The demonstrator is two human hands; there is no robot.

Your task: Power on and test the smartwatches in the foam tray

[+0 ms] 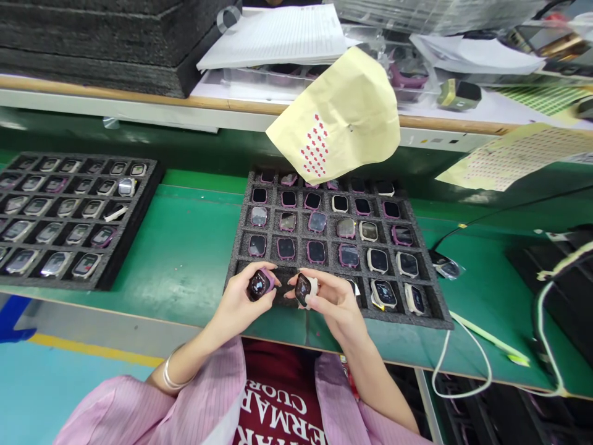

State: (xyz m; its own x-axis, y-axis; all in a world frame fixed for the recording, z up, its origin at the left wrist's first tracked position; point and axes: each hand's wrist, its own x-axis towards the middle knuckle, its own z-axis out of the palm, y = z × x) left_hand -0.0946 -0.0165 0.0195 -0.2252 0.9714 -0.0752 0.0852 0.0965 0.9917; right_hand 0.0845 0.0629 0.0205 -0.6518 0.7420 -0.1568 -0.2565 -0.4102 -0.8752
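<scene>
My left hand (243,300) is closed round a purple smartwatch (260,283) with a lit dark screen. In my right hand (331,300) is a smartwatch with a pale case (303,289), its screen also lit and turned toward the left. Both watches are held up over the front edge of a black foam tray (236,247). The tray's square compartments hold several watch heads in purple and pale cases, such as a pale-cased watch (383,293) to the right of my hands. My hands hide part of the front row.
Another foam tray of watches (104,272) lies at the left. A yellow sheet with red arrow stickers (343,117) hangs from the shelf over the middle tray's back. Stacked black foam (92,43) and papers (282,37) occupy the shelf. A white cable (463,392) loops at the right.
</scene>
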